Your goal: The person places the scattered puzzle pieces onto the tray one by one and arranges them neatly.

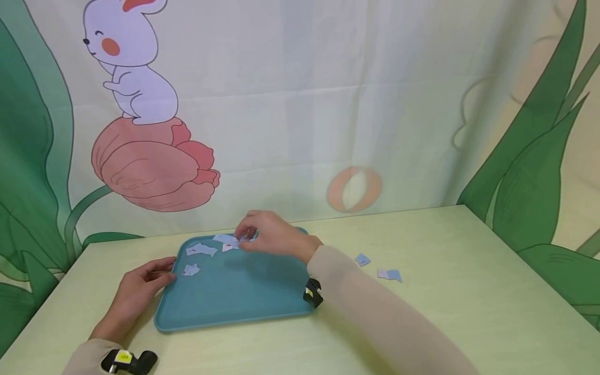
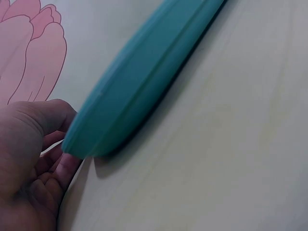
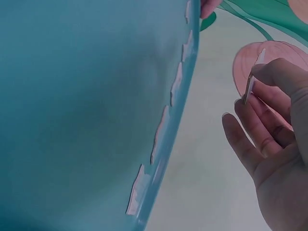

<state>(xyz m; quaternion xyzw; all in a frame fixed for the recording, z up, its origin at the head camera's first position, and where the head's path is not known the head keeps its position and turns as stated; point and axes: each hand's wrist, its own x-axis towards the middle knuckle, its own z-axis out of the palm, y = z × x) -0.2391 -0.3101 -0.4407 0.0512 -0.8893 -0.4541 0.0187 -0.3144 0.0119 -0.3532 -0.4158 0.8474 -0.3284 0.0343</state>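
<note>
My right hand (image 1: 274, 234) is above the far edge of a teal tray (image 1: 234, 297). In the right wrist view, its thumb and index finger pinch a thin, flat puzzle piece (image 3: 249, 86), seen nearly edge-on, while the other fingers extend loosely. My left hand (image 1: 140, 289) holds the tray's left rim, thumb and fingers about the edge in the left wrist view. On the tray lie pale blue puzzle pieces: a wide one (image 1: 201, 250), a small one (image 1: 191, 270) with a red mark, and others by the right fingertips, partly hidden.
Two loose pieces lie on the table right of the tray: a small blue one (image 1: 362, 259) and a pink-and-blue one (image 1: 390, 274). A printed curtain (image 1: 281, 104) hangs along the table's (image 1: 469, 312) back edge.
</note>
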